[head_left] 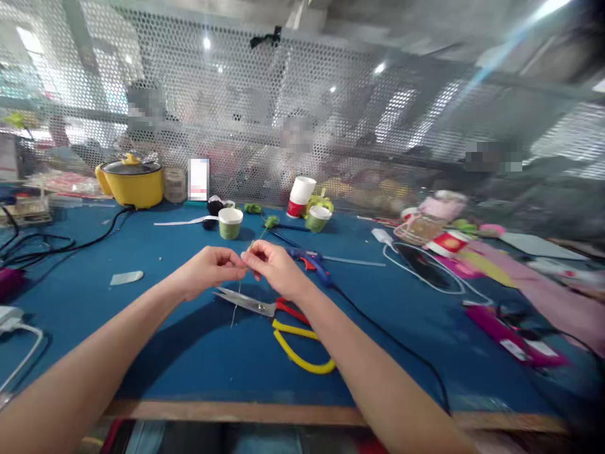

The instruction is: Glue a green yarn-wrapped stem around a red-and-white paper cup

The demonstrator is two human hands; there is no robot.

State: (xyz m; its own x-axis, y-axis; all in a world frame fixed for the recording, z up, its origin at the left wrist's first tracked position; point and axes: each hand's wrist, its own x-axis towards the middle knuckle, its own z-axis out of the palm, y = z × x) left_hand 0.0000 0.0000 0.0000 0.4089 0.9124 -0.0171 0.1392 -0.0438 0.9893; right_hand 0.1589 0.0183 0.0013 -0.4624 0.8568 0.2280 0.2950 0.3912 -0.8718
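My left hand [208, 271] and my right hand [275, 266] meet above the table, fingertips pinched together on a thin green strand [252, 243]. It slants up from the fingers toward a small green tuft [271, 221]; whether the two are joined I cannot tell. Below the fingers a pale thin end [234, 313] hangs down. A pair of scissors [253, 304] with red and yellow handles lies, blades apart, just under my hands, partly covered by my right forearm. Behind that forearm rests a blue hot glue gun [317, 263] with a red trigger.
Paper cups [230, 226] stand toward the back, with a yellow electric pot [135, 184] at back left. A perforated metal screen [246, 113] borders the far edge. On the right are a phone [423, 265], white cable and magenta power strip [513, 337]. The glue gun's black cord [392, 334] runs forward.
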